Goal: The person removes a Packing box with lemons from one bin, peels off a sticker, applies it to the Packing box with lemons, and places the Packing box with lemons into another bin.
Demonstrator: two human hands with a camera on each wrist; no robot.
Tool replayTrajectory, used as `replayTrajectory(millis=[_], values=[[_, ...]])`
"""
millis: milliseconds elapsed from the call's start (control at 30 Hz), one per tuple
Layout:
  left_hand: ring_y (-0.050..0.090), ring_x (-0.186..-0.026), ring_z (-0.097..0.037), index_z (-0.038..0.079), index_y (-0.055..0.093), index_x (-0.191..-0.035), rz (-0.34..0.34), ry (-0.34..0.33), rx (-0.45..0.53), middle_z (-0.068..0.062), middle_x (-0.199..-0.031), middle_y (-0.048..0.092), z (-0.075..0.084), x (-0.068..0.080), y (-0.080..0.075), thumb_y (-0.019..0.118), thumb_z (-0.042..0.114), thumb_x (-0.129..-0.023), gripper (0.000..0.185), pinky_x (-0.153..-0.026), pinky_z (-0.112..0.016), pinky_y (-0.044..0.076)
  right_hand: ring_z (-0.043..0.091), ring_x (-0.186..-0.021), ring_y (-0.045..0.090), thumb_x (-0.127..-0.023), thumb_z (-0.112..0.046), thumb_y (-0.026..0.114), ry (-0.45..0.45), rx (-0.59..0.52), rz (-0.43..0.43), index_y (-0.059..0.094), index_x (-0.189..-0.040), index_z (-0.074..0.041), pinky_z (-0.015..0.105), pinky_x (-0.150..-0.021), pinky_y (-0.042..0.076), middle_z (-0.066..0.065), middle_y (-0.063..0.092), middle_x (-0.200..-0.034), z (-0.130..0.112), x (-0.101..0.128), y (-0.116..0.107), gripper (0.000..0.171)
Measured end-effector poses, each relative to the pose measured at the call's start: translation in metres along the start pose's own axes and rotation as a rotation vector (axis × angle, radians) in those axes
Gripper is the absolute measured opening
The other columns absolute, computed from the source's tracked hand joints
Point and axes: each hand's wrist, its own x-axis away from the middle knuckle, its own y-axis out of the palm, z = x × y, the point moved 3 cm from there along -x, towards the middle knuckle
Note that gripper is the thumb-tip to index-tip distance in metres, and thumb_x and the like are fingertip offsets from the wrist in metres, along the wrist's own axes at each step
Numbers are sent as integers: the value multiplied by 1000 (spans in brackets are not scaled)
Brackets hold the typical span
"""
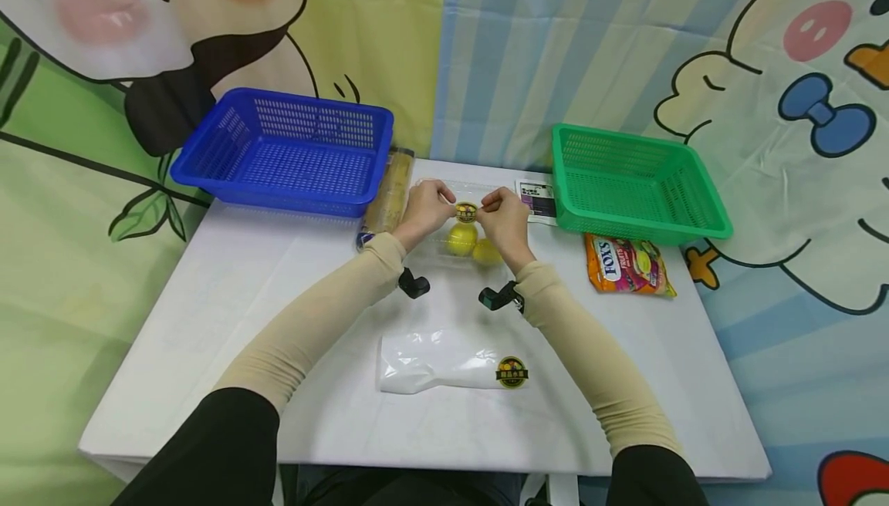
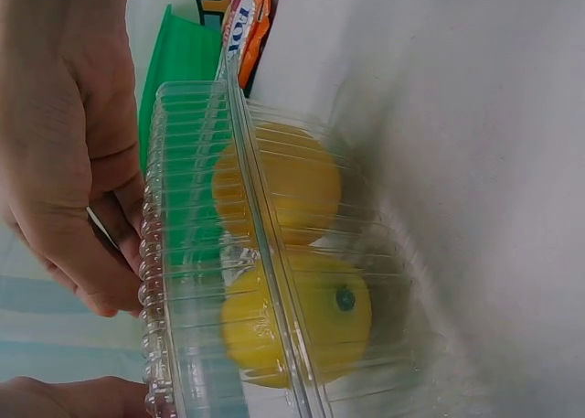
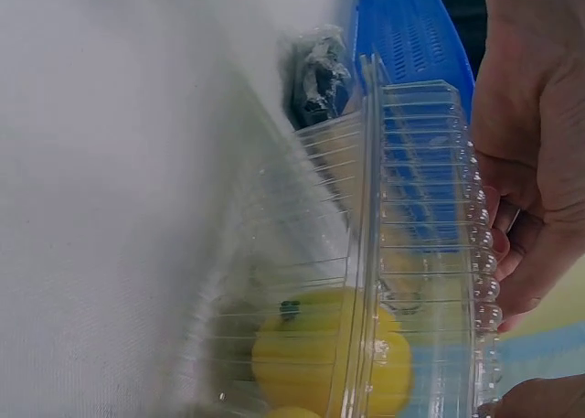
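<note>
A clear ribbed plastic clamshell box [image 1: 444,247], lid down, stands at the table's back middle. Inside it are two round yellow fruits [image 1: 461,239]; one shows a small green spot in both wrist views. Over the lid is a black and gold sticker label [image 1: 466,212], spread between the fingertips of both hands. My left hand [image 1: 425,209] pinches near its left end, fingers curled. My right hand [image 1: 505,220] does likewise at the right end. In the left wrist view, the left hand's fingers [image 2: 101,281] are at the lid's top.
A blue basket [image 1: 292,201] stands back left, beside a long yellow package [image 1: 389,197]. Back right are a green basket [image 1: 639,230], a printed card [image 1: 538,199] and an orange Fox's candy bag [image 1: 628,265]. A clear plastic bag [image 1: 437,363] with another label [image 1: 512,372] lies in front.
</note>
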Motion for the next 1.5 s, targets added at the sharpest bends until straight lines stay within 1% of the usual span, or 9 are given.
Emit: replayTrajectory(millis=[467,667,800,867,967,1100,1200,1367,1500], values=[[60,-73,-20,5,70,-101,-9,18,-53,-11,-88,69,-2,0,1,72,5,-89,12,-62,-29,45,31,-86,71,-88,4,67,-85,99,13,69,-104,3,41,-77,61,17,75,-95,-7,3,6,16],[59,-75,-21,4,70,-102,-25,61,-77,-12,-91,68,-5,-1,5,72,5,-91,11,-61,-28,45,33,-86,71,-90,3,68,-106,128,17,68,-102,2,42,-77,60,18,75,-94,-7,4,6,12],[56,-70,-15,3,77,-111,-40,111,-108,-11,-92,71,-5,-1,6,71,7,-93,19,-58,-24,43,34,-84,69,-92,-1,73,-142,144,24,69,-103,3,43,-75,58,19,73,-91,-5,4,7,12],[52,-63,-13,3,77,-119,-65,145,-152,-14,-91,73,-5,0,6,70,8,-96,25,-54,-23,41,33,-84,66,-95,-6,73,-179,198,8,71,-108,2,42,-74,56,18,71,-92,-4,6,8,15],[53,-63,-15,3,75,-126,-97,212,-270,-17,-104,78,-5,1,5,67,11,-100,29,-54,-24,41,30,-83,59,-102,-13,68,-244,322,-35,75,-120,-4,39,-69,51,15,65,-92,-3,10,11,21],[67,-88,-21,4,76,-124,-122,321,-452,-15,-119,76,-2,4,6,64,15,-103,27,-72,-30,53,27,-79,50,-108,-24,60,-322,454,-106,74,-133,-15,35,-62,43,13,59,-90,-3,15,11,30],[69,-95,-26,4,80,-116,-134,386,-570,-14,-105,76,0,6,7,59,15,-105,25,-80,-36,56,27,-78,47,-108,-33,59,-336,497,-148,70,-138,-17,35,-59,40,13,58,-89,-5,18,10,36],[68,-85,-28,1,78,-98,-110,420,-692,-14,-90,71,7,11,6,59,10,-103,22,-76,-40,59,30,-81,51,-107,-41,59,-318,595,-136,73,-134,-19,38,-61,45,15,60,-90,-6,19,8,37],[69,-86,-30,-1,75,-90,-74,422,-698,-16,-90,71,9,15,4,62,6,-99,18,-75,-42,61,31,-80,53,-105,-42,63,-338,628,-58,82,-117,-13,42,-64,48,13,59,-87,-7,22,8,37]])
